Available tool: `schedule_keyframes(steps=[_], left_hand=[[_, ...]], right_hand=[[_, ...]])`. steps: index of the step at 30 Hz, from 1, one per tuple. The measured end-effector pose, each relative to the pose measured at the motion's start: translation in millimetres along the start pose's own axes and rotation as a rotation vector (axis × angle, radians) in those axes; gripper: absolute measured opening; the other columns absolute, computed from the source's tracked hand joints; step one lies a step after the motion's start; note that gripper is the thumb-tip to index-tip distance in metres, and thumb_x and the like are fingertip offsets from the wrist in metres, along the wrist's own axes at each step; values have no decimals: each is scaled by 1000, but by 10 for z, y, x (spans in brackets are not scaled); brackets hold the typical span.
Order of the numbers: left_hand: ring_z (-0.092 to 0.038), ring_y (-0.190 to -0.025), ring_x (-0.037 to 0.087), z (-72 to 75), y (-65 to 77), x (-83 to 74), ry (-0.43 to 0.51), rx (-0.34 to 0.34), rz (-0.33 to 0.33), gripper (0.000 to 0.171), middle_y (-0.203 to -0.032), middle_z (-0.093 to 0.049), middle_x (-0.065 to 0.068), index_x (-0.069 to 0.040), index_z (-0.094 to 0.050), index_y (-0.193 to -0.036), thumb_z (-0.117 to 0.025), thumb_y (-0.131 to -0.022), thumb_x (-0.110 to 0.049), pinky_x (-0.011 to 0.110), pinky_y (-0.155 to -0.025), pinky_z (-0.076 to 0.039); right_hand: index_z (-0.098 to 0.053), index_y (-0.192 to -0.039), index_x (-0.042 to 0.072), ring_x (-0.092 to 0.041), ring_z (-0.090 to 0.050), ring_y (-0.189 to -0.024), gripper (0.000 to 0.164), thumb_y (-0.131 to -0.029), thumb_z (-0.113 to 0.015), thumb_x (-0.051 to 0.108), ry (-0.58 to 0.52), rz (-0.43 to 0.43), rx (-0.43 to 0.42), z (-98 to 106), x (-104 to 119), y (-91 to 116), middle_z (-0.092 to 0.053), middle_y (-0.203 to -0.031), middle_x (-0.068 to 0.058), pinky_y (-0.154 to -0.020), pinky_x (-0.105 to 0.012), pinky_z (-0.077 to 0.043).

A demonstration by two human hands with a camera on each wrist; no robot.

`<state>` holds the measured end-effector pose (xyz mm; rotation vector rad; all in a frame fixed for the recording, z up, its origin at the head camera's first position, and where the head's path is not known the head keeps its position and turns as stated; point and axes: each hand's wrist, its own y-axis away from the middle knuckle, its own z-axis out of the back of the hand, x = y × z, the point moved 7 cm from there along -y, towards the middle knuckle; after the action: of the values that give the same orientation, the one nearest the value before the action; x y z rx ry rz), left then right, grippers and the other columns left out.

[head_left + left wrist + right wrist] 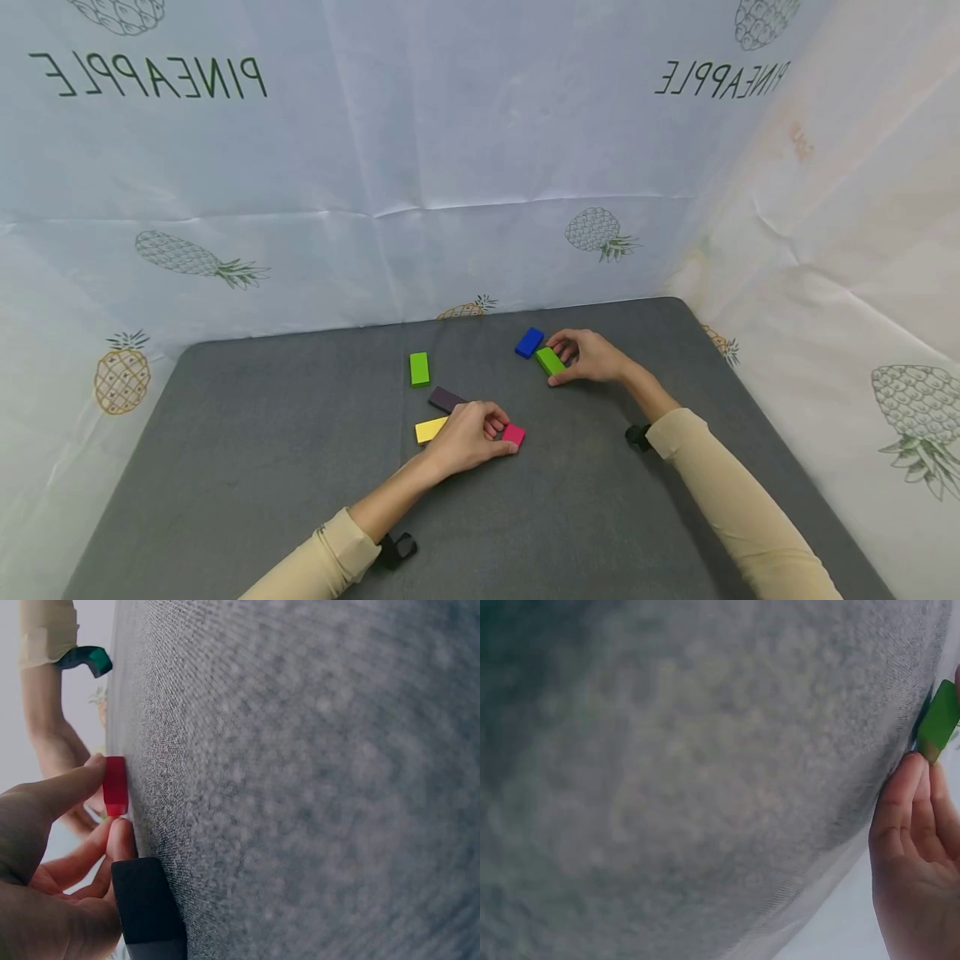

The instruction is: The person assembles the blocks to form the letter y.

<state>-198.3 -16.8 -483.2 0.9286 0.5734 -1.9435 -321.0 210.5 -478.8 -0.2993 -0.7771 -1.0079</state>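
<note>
1. i see the red block (513, 434) on or just over the grey table (262, 450), i can't tell which; the left hand (467, 437) pinches it, thumb and fingertips parted only by the block.
2. farther off, i have the right hand (595, 357) pinching a green block (551, 361) likewise, near the blue block (529, 342).
3. by the left hand i see the yellow block (431, 430) and dark block (447, 399), both partly hidden; beyond, a second green block (419, 369).
</note>
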Motion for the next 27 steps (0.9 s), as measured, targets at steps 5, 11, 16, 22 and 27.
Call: schedule_keyframes(steps=[5,11,16,22,27], left_hand=[[-65,-82,14,8,4,-3,6,-2,-3,35,-96,-74,6,1,-78,-111,-93,-87,-20,19,-73,-51],[-64,-80,10,7,6,3,5,-1,9,33,-95,-74,5,-1,-78,-111,-93,-87,-20,19,-73,-52],[-62,-80,6,2,8,17,5,6,28,33,-95,-74,3,-4,-79,-112,-92,-88,-21,18,-74,-52],[-64,-80,11,4,10,8,2,-2,7,32,-95,-74,7,-1,-78,-110,-93,-88,-20,19,-73,-52],[-64,-81,12,5,8,-1,-1,-5,3,32,-94,-73,5,-1,-78,-109,-93,-87,-19,19,-73,-51]], right_hand=[[-66,-136,1,-24,-70,-103,63,-85,-95,25,-16,0,3,2,69,2,-71,-120,-17,-88,-30,-58],[-66,-133,3,-21,-70,-100,63,-85,-95,29,-20,4,21,-54,253,36,-72,-119,-15,-88,-31,-58],[-67,-130,4,-18,-70,-97,64,-83,-96,34,20,14,54,-175,440,108,-73,-115,-12,-88,-32,-59],[-67,-127,5,-15,-67,-94,63,-81,-97,35,66,-10,70,-307,504,198,-71,-111,-8,-86,-28,-57],[-65,-126,3,-13,-66,-92,64,-81,-97,35,72,-22,64,-379,471,248,-70,-109,-8,-84,-26,-55]])
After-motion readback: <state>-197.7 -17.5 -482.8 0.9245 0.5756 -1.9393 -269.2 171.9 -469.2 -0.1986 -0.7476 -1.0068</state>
